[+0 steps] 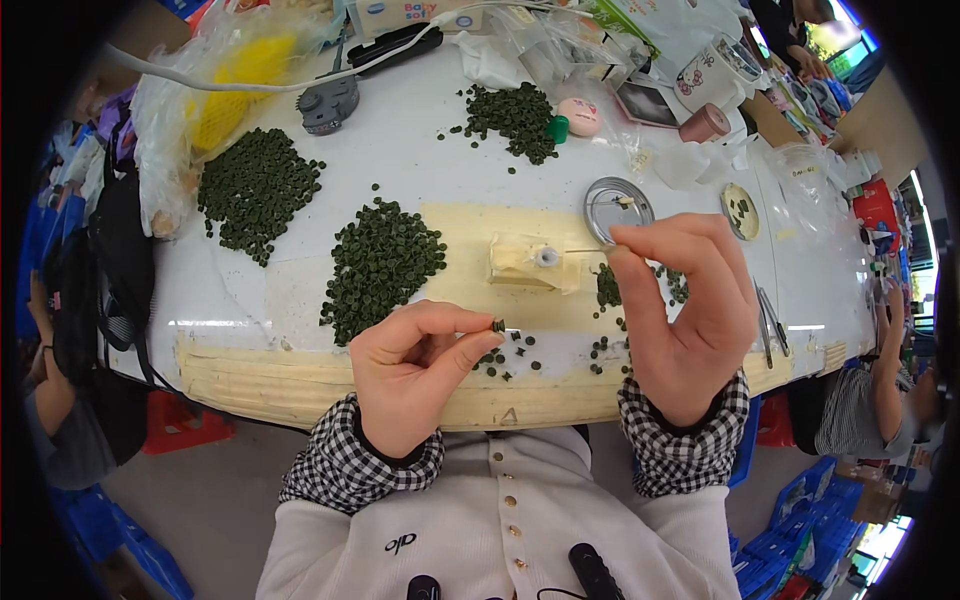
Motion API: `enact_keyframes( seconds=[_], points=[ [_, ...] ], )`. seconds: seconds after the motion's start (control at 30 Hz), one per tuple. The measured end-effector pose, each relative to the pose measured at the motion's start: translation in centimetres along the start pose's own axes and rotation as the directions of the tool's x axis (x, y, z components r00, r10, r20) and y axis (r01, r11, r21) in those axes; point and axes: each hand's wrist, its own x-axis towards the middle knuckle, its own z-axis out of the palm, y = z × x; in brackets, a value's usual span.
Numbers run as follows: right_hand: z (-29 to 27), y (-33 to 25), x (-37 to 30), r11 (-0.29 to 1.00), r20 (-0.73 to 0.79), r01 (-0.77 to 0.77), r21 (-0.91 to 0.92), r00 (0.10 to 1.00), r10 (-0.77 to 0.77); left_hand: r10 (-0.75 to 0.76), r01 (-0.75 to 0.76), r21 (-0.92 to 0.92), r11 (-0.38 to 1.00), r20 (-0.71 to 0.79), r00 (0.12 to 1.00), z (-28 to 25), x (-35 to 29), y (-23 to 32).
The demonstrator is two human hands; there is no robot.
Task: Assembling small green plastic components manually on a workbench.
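Note:
My left hand (pixel 415 365) pinches a small dark green round piece (pixel 498 326) between thumb and forefinger, just above the table's near edge. A tiny silvery bit shows beside that piece. My right hand (pixel 690 310) is closed on a thin needle-like stick (pixel 585 250), held level. The stick's far end points at a small white round nozzle (pixel 545 258) on a tape-covered block (pixel 510 262); whether they touch I cannot tell. Loose green pieces (pixel 520 350) lie under and beside my left fingertips. More small green pieces (pixel 607 288) lie next to my right hand.
Piles of green pieces (pixel 385 265) lie left of the block, with another heap (pixel 258 190) farther left and one (pixel 515 115) at the back. A round metal lid (pixel 612 203) stands behind my right hand; tweezers (pixel 768 320) lie right of it. A white cable (pixel 300 85) crosses the back.

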Motion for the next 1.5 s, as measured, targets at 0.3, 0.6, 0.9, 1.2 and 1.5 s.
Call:
enact_keyframes(
  seconds=[0.3,0.6,0.9,1.2,1.5],
  points=[
    [2.2,0.1,-1.9,0.772,0.286,-0.24,0.589,0.955,0.079,-0.034,0.034,-0.013,0.999,0.014,0.999,0.3,0.0,0.2],
    [2.1,0.0,-1.5,0.854,0.33,-0.186,0.486,0.944,0.018,-0.015,0.016,-0.005,1.0,0.028,0.999,0.2,0.0,0.1],
    [1.4,-0.1,-1.1,0.886,0.412,-0.191,0.422,0.911,0.0,-0.009,0.009,-0.015,1.0,0.021,1.0,0.3,0.0,0.0],
    [2.2,1.2,-1.1,0.959,0.031,-0.159,0.236,0.987,0.156,-0.015,0.015,-0.012,1.0,0.022,1.0,0.1,-0.1,-0.2],
    [2.5,1.5,-0.9,0.987,0.178,-0.048,-0.155,0.981,0.076,-0.004,0.004,-0.017,1.0,0.012,1.0,0.2,0.0,0.1]
  ],
)
